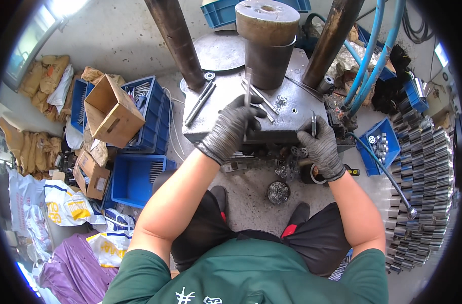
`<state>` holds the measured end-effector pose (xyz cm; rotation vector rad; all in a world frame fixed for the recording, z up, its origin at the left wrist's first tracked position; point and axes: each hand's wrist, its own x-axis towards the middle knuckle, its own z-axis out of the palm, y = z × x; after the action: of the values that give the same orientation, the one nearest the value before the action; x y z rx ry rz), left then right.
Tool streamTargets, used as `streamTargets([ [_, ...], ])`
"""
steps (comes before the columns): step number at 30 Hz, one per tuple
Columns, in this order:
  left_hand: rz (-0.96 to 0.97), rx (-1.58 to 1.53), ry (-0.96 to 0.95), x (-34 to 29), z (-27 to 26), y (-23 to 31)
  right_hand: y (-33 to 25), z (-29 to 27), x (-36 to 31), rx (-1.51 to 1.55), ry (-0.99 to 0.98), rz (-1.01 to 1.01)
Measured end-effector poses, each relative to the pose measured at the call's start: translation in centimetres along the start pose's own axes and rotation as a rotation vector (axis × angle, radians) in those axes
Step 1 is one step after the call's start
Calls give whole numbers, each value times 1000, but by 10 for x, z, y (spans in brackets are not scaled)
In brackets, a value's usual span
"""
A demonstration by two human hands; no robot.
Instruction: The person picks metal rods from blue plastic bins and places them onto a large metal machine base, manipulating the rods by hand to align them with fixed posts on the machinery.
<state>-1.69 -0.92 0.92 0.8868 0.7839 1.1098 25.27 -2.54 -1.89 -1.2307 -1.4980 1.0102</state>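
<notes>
My left hand (228,126), in a dark grey glove, is closed around a thin metal rod (248,86) that points up in front of the press's thick steel column (265,63). My gloved right hand (322,149) pinches a small, slim metal piece (313,124) at the right front of the steel press table (226,86); its exact kind is too small to tell. More thin rods (265,104) lie on the table just beyond my left hand. Two longer, darker rods (199,104) rest side by side at the table's left.
Blue hoses (380,55) run down on the right, beside a blue bin (380,144) of metal rings. Stacked steel cylinders (423,187) fill the far right. On the left are a cardboard box (112,111) and blue crates (135,177). A container of small metal parts (278,192) stands between my feet.
</notes>
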Motion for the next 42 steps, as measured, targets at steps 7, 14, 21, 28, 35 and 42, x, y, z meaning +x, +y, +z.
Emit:
streamTargets([
  [7,-202,305,-195,-5,49,-17,-32,4,-20,236,-111,254],
  [14,-218,432,-225,-2,54,-26,-28,1,-23,225,-112,288],
  [21,-214,488,-222,-3,58,-28,-27,-4,-26,217,-125,254],
  [28,-316,13,-78,-2,47,-20,-37,-21,-24,329,-257,388],
  [35,-322,-132,107,5,39,-21,-48,-16,-24,-686,-90,-535],
  [42,-317,-224,141,5,38,-23,-56,-12,-27,-818,-56,-640],
])
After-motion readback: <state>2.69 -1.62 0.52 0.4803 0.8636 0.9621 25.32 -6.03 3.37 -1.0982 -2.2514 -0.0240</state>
